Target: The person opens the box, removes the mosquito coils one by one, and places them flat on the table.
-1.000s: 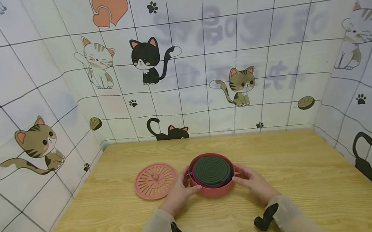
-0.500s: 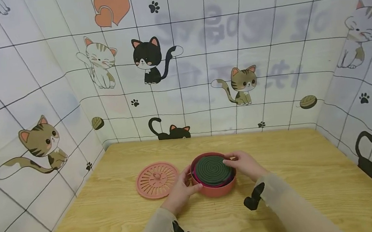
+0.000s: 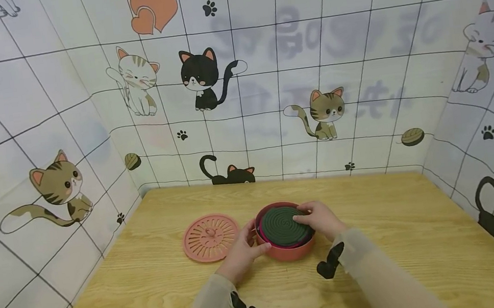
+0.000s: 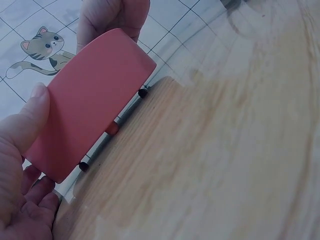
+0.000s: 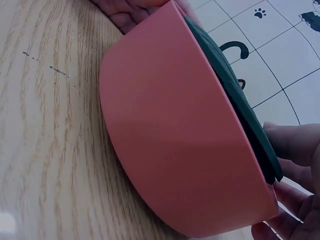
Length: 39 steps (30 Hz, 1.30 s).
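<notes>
A round pink mosquito coil holder (image 3: 289, 254) stands on the table with dark green mosquito coils (image 3: 282, 226) inside. My left hand (image 3: 241, 254) grips the holder's left side, thumb on the front wall and fingers around the back. The right hand (image 3: 323, 220) pinches the edge of the top coil, its thumb on the upper face. In the right wrist view, the coil's near edge (image 5: 267, 155) is raised above the rim of the pink holder (image 5: 165, 125). A magenta edge shows under the coil. Small feet show beneath the holder (image 4: 95, 100) in the left wrist view.
A pink slotted lid (image 3: 210, 238) with a small central knob lies flat on the wooden table (image 3: 373, 200), left of the holder. Walls covered with cat-print sheeting (image 3: 263, 136) enclose the table at the back and both sides.
My right hand has left the holder's right side and moved up to the coil's right edge, which it now pinches and tilts upward slightly. The left hand keeps its grip on the holder.
</notes>
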Tool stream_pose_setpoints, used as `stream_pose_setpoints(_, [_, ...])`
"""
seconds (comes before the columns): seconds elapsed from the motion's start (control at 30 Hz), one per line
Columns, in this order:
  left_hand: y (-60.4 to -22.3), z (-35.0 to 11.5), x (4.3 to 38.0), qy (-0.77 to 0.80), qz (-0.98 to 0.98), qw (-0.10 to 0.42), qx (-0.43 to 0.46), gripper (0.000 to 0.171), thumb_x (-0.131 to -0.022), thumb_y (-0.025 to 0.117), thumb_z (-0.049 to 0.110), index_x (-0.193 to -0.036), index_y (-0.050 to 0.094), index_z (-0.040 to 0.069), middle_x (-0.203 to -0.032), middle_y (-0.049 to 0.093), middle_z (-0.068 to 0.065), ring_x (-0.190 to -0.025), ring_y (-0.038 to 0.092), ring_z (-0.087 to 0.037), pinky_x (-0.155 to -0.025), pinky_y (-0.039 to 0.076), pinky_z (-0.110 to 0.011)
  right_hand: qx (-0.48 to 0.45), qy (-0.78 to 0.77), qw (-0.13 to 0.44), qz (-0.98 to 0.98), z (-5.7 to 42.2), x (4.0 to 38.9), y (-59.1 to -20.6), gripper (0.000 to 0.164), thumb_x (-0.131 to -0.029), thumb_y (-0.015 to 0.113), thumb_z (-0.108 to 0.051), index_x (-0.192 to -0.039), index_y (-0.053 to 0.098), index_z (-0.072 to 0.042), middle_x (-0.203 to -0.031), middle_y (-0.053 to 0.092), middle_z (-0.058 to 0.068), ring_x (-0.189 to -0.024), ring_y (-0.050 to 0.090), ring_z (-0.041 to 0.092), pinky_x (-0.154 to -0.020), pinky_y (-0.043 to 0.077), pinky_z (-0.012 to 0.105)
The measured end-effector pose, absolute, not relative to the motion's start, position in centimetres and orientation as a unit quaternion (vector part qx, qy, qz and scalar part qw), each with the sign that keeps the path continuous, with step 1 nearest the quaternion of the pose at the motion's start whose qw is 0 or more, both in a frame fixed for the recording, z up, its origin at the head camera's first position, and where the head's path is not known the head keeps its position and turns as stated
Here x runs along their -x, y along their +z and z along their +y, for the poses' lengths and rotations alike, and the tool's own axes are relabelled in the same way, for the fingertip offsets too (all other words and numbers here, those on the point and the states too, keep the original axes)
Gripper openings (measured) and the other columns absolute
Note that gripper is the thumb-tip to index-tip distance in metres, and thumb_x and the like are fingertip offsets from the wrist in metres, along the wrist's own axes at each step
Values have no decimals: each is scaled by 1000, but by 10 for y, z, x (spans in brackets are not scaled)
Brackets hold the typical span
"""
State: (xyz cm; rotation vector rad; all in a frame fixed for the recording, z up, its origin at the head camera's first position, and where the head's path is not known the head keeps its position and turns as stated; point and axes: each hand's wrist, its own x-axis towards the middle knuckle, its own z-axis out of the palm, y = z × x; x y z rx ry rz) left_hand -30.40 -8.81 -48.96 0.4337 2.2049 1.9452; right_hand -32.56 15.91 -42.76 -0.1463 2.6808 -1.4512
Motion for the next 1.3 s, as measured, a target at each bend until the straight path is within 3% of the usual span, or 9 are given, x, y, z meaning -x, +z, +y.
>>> stream_pose_setpoints(0.3, [-489,-88,304,650,742,90,-142,93,-78,80,35,-152,27,13,-150,37,-7,-139,32,-25,-115,23,-44,50,-499,57,863,160,324,-431,42,-93,65,-17,-130,58,1,-144,40,24,-131,40,40,-101,44,47])
stream_pose_setpoints(0.53, [-491,-88,305,648,744,91,-136,93,-79,79,35,-152,26,13,-149,37,-8,-140,32,-26,-115,23,-45,47,-498,48,864,160,325,-432,38,-92,66,-17,-125,62,0,-147,36,22,-136,30,41,-107,35,52])
stream_pose_setpoints(0.63, [-490,-88,304,650,743,93,-132,94,-78,80,35,-152,26,14,-150,37,-7,-140,32,-25,-115,23,-44,45,-494,37,868,159,324,-429,36,-91,67,-17,-123,63,-2,-146,38,21,-136,28,42,-109,30,55])
stream_pose_setpoints(0.77, [-490,-88,303,654,739,94,-135,94,-79,79,34,-152,24,13,-150,36,-9,-140,31,-27,-115,24,-45,46,-489,16,871,157,320,-423,35,-90,68,-18,-122,64,-3,-139,46,20,-134,33,41,-107,33,55])
stream_pose_setpoints(0.97, [-490,-88,304,657,735,94,-140,91,-81,78,30,-152,24,12,-150,36,-10,-140,30,-27,-115,23,-46,43,-541,43,839,155,317,-412,39,-92,65,-17,-128,59,-2,-122,60,15,-108,58,25,-90,52,40])
stream_pose_setpoints(1.1, [-489,-88,304,658,734,96,-137,91,-82,78,28,-153,22,12,-151,35,-11,-140,30,-28,-115,22,-46,53,-586,73,805,157,315,-406,42,-93,64,-13,-130,54,2,-114,61,15,-90,63,17,-78,55,32])
stream_pose_setpoints(1.3, [-487,-88,303,662,731,102,-132,92,-82,78,24,-153,21,12,-152,33,-12,-141,28,-29,-115,21,-47,54,-643,120,754,162,316,-408,49,-91,61,-1,-137,45,6,-109,59,18,-79,66,18,-71,57,31])
